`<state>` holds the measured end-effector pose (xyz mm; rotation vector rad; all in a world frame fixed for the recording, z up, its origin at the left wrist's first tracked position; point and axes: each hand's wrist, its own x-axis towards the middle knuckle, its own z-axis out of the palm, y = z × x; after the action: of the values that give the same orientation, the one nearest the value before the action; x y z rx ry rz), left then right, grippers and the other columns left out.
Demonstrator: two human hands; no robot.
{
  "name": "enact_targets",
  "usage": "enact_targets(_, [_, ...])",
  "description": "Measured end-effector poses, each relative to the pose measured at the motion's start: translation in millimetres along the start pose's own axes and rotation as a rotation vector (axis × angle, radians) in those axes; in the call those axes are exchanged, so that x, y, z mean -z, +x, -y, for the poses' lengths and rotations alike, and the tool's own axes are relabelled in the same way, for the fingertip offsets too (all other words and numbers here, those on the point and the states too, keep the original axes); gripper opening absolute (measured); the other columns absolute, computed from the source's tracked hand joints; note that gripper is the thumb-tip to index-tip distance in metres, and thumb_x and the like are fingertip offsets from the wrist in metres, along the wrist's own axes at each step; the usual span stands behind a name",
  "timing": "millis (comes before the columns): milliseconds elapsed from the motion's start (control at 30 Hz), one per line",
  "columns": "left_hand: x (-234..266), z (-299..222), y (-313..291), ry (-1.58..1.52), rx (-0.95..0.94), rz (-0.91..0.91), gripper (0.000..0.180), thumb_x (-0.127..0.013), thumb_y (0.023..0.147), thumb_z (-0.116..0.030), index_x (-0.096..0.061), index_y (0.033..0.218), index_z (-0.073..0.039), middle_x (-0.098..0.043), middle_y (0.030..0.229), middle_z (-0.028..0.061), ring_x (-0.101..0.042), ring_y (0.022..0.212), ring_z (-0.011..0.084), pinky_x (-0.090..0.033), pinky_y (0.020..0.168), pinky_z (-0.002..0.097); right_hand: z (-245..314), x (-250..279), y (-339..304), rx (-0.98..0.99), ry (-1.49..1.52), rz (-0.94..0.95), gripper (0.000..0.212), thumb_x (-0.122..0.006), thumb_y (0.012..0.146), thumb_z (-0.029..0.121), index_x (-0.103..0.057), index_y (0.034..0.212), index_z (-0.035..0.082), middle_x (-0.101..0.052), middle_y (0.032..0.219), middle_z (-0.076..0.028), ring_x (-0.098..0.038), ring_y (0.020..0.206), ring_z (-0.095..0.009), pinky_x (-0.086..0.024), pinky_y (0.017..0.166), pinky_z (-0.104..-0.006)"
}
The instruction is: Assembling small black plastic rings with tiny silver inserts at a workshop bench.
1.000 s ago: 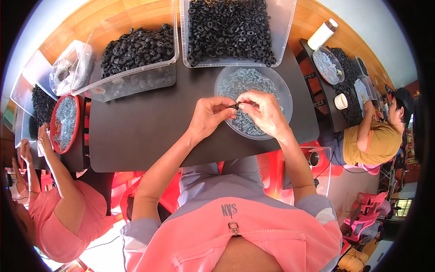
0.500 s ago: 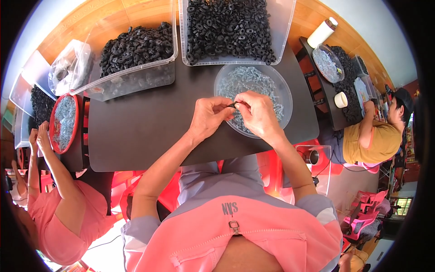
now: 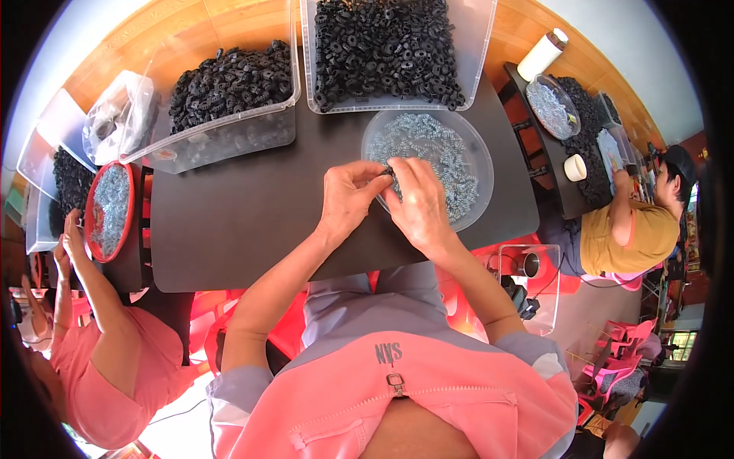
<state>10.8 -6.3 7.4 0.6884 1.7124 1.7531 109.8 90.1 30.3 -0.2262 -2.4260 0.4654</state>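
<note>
A small black plastic part sits in the fingertips of my left hand, pinched between thumb and fingers. My right hand is closed against the same part, its back turned upward and its fingers curled over; whatever else those fingertips hold is hidden. Both hands are at the near left edge of a round translucent bowl, the right one partly over it. Many small metal coil springs lie in the bowl, which rests on the dark table.
Beyond my hands stand two clear bins, the left bin and the right bin, heaped with black plastic parts. A co-worker in pink works at left by a red basket of springs. Another person sits at right.
My right hand has rolled over and shifted slightly left, its fingers now folding over the black part. My left hand has barely moved. The left co-worker's hands have moved slightly.
</note>
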Motion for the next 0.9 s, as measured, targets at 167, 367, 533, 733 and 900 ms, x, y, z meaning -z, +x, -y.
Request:
enact_targets(167, [1.3, 7.0, 2.8, -0.041, -0.018, -0.039, 0.013, -0.067, 0.082, -0.009, -0.068, 0.090, 0.001, -0.064, 0.070, 0.0003, -0.047, 0.050, 0.0002, -0.031, 0.038, 0.0167, 0.3, -7.3, 0.5, 0.021, -0.035, -0.014, 0.043, -0.069, 0.066, -0.005, -0.054, 0.105, -0.003, -0.056, 0.091, -0.014, -0.056, 0.083, -0.033, -0.048, 0.069, -0.0401])
enact_targets(367, [0.3, 8.8, 2.4, -0.083, -0.015, -0.036, 0.014, -0.067, 0.081, -0.010, -0.068, 0.090, 0.001, -0.064, 0.070, 0.0005, -0.047, 0.051, 0.0002, -0.031, 0.038, 0.0167, -1.0, -11.0, -3.5, 0.040, -0.067, -0.006, 0.040, -0.068, 0.067, -0.005, -0.055, 0.104, -0.003, -0.056, 0.091, -0.014, -0.056, 0.083, -0.032, -0.048, 0.068, -0.0393])
enact_targets(533, [0.2, 5.4, 2.9, -0.137, -0.005, 0.010, 0.014, -0.066, 0.082, -0.009, -0.068, 0.091, 0.002, -0.065, 0.071, 0.0015, -0.047, 0.050, 0.0006, -0.032, 0.038, 0.0168, -4.1, -11.9, -5.6, 0.062, -0.039, -0.071, 0.036, -0.069, 0.067, -0.004, -0.057, 0.101, -0.004, -0.057, 0.089, -0.014, -0.057, 0.080, -0.031, -0.049, 0.066, -0.0382])
enact_targets(733, [3.9, -4.8, 4.6, -0.074, -0.002, -0.031, 0.013, -0.065, 0.083, -0.007, -0.067, 0.092, 0.002, -0.067, 0.075, 0.0035, -0.047, 0.049, 0.0018, -0.034, 0.039, 0.0168, 1.1, 2.7, -4.0, -0.021, 0.010, -0.071, 0.044, -0.073, 0.066, 0.000, -0.058, 0.108, -0.002, -0.059, 0.093, -0.014, -0.058, 0.083, -0.031, -0.050, 0.069, -0.0372])
enact_targets(900, [44.7, -82.1, -5.1, 0.045, -0.569, -0.526, 0.017, -0.067, 0.081, -0.001, -0.070, 0.098, -0.004, -0.067, 0.086, 0.0011, -0.052, 0.057, 0.0019, -0.042, 0.043, 0.0165, -14.0, 20.1, -8.4, -0.079, 0.034, -0.125, 0.046, -0.075, 0.069, 0.004, -0.059, 0.112, 0.003, -0.060, 0.098, -0.013, -0.058, 0.087, -0.030, -0.048, 0.076, -0.0372])
